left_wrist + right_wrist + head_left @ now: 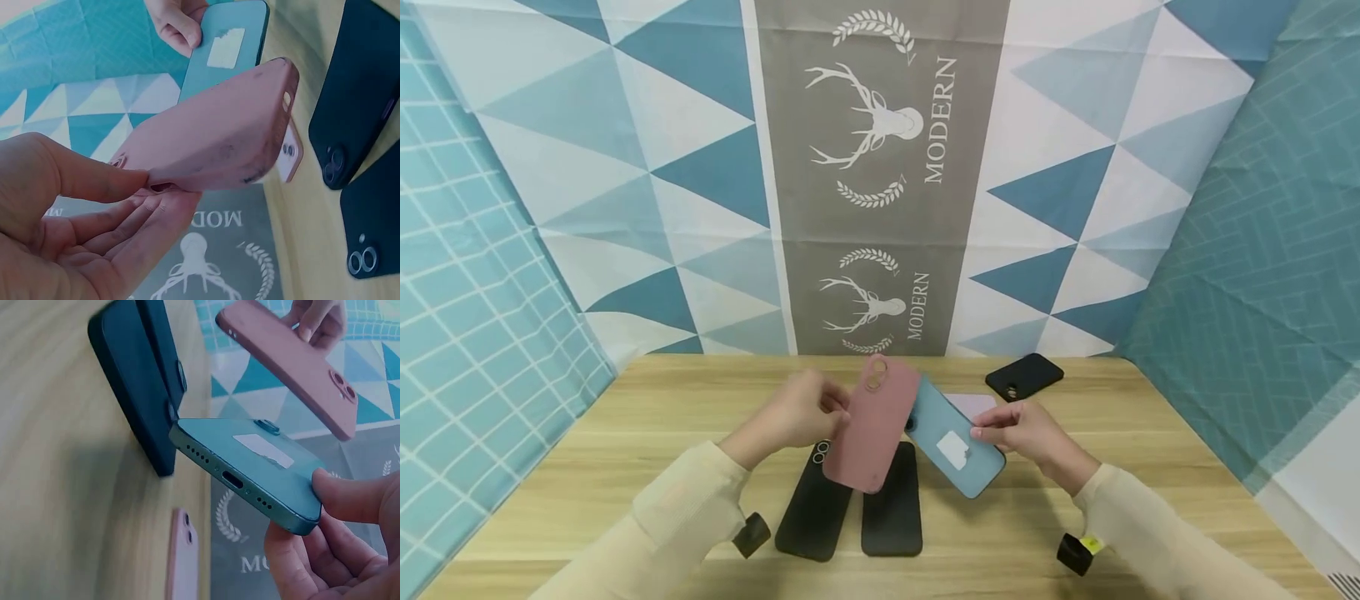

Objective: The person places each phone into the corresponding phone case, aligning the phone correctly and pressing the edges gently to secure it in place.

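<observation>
Overhead, from the head camera, the left hand (793,414) pinches a pink phone case (871,425) by its upper edge, lifted clear of the counter (625,467) and hanging tilted over two black cases (850,508) that lie side by side; the right hand (1026,433) holds a blue phone (955,446), with a white sticker on its back, by its long edge, and the phone's far end sits just behind the pink case, so close that I cannot tell whether they touch; a pale lilac case (973,406) lies just behind the phone and another black case (1024,376) rests farther back. Next, the left wrist view shows the thumb and fingers (100,181) clamped on the camera-hole end of the pink case (219,144), its open side turned away, with the blue phone (225,50) beyond it. Lastly, the right wrist view shows the thumb above and the fingers (294,556) below closed on a corner of the blue phone (250,469), its charging port toward the lens, the pink case (294,362) held well above it. By my reading the step in hand is bringing case and phone together before fitting; the next move would seem to call for turning the case's hollow toward the phone's back, matching camera hole to lenses, then pressing one corner in first.
</observation>
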Available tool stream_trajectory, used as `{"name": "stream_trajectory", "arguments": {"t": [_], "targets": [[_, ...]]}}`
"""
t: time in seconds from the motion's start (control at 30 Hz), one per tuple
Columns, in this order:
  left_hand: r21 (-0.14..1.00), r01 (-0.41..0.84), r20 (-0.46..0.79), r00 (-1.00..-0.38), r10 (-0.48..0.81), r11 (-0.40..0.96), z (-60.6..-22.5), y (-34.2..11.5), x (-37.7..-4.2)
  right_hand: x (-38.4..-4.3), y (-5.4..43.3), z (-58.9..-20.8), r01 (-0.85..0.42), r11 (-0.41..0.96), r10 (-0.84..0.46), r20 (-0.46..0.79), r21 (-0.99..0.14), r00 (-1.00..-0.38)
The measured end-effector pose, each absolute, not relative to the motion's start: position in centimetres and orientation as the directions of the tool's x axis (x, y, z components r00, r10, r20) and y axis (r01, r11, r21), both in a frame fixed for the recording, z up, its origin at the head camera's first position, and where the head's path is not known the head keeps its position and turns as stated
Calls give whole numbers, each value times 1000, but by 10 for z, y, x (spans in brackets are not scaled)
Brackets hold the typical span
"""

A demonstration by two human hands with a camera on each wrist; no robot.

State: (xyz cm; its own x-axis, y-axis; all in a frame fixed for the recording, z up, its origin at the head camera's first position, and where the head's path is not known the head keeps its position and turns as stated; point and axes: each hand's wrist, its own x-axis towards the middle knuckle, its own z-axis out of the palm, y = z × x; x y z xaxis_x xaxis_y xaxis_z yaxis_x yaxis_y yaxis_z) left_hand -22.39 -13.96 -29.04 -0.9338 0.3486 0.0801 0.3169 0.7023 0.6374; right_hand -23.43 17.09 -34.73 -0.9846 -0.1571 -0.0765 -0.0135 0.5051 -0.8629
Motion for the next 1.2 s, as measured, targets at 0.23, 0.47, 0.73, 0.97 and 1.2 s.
{"name": "stream_trajectory", "arguments": {"t": [0.23, 0.47, 0.73, 0.97, 1.2], "targets": [[788, 232, 14, -933, 360, 570, -299, -133, -218, -224, 165, -355, 63, 358, -168, -131, -931, -977], [846, 206, 8, -928, 373, 492, -301, -132, -218, -219, 154, -353, 112, 194, -148, -142, -975, -979], [892, 140, -16, -941, 338, 431, -304, -129, -222, -219, 137, -354, 92, 130, -241, -121, -987, -963], [929, 67, -53, -949, 310, 364, -309, -125, -223, -218, 127, -356, 124, 84, -290, -143, -989, -946], [928, 32, -73, -961, 266, 371, -313, -121, -224, -216, 122, -353, 125, 45, -348, -133, -991, -928]]}}
